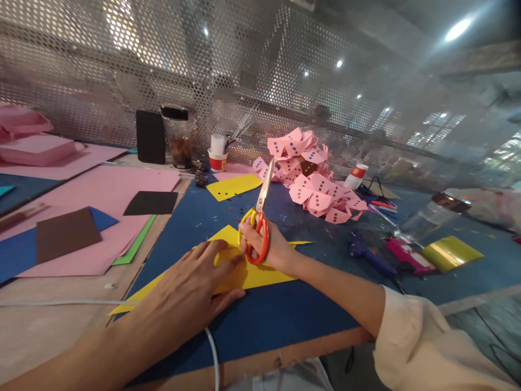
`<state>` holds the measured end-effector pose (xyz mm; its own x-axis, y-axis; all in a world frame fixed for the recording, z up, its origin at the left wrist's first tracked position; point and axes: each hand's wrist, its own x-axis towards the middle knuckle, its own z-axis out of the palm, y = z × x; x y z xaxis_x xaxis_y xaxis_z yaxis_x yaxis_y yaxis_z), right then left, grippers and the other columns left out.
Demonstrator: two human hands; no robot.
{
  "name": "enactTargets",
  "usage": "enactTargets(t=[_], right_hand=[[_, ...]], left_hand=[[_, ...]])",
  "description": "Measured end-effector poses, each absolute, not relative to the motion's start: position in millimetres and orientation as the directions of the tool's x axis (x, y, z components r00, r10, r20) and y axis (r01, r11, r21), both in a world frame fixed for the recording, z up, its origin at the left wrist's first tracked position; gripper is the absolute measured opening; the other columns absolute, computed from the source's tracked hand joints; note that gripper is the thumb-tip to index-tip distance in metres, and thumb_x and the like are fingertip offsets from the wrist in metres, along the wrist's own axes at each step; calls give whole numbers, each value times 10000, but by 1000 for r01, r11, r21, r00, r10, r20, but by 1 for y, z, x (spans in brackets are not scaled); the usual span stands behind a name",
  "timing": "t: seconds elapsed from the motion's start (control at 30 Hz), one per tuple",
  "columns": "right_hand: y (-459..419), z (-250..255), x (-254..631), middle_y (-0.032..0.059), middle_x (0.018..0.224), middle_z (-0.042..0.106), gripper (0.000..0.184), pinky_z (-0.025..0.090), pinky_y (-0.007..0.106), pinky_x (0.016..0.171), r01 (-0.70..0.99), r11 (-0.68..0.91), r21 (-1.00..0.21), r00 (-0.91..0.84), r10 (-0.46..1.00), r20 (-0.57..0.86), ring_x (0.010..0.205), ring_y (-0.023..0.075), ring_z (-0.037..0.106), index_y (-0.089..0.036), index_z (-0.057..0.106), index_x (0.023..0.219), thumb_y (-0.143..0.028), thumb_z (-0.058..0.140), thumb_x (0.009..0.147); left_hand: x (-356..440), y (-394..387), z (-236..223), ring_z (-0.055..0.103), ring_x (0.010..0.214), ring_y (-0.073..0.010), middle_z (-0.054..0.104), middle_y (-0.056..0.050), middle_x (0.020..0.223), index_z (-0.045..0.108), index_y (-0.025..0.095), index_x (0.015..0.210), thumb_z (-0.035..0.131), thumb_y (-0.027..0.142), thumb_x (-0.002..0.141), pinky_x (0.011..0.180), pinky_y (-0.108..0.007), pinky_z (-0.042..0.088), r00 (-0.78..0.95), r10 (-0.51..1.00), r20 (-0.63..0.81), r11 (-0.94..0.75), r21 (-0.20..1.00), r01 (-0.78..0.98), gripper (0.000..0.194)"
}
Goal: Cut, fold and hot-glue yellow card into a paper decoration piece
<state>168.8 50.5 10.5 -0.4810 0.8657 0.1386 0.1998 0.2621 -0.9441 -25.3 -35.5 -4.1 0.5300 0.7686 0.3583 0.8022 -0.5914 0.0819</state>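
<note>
My right hand (pixel 271 247) is closed around the handles of a pair of scissors (pixel 266 187), one loop yellow and the other orange-red. The blades point up and away, pressed together. Beneath both hands lies yellow paper (pixel 264 279) on the blue table surface, with a thin yellow point sticking out to the right of my right wrist. My left hand (pixel 195 279) rests on the paper with its fingers spread and its thumb reaching past the near edge. Part of the paper is hidden under that hand.
Folded pink paper pieces (pixel 313 179) are heaped ahead. Glue gun (pixel 370 255), pink tool (pixel 409 255) and clear jar (pixel 435 212) lie right. Pink sheets (pixel 101 195) cover the left side. A white cable (pixel 214 353) passes under my left arm.
</note>
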Motion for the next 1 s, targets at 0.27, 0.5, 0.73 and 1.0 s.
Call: enactTargets(t=[0.27,0.5,0.73,1.0], right_hand=[[49,13,159,-39,568,594,437,464,219,524,190,262,-946,-474,869,145,460,93,539,-204,519,735,-536,496,1017],[52,13,151,-19,568,607,471,489,229,565,207,299,-932,-528,836,150,498,106,577,-190,560,676,-529,527,1002],[52,15,157,-25,568,606,464,475,223,541,223,296,-929,-480,863,159,462,94,547,-192,546,694,-535,521,1005],[55,15,155,-19,568,608,470,457,208,499,212,277,-937,-495,857,142,454,86,543,-181,556,668,-508,530,1004]], left_hand=[[-27,-36,-7,650,1086,-330,661,-139,1281,623,204,1262,622,567,936,913,-501,548,513,761,396,-580,63,812,488],[-28,-36,-2,657,1150,-354,711,-135,1246,629,188,1277,675,562,903,1009,-537,522,529,730,433,-605,47,795,531],[-27,-36,-3,658,1147,-338,702,-118,1263,653,223,1258,663,537,918,1019,-532,517,525,741,418,-607,84,790,462],[-29,-37,-1,650,1141,-339,692,-116,1263,639,216,1282,649,546,925,1041,-556,510,534,739,410,-601,45,798,486]])
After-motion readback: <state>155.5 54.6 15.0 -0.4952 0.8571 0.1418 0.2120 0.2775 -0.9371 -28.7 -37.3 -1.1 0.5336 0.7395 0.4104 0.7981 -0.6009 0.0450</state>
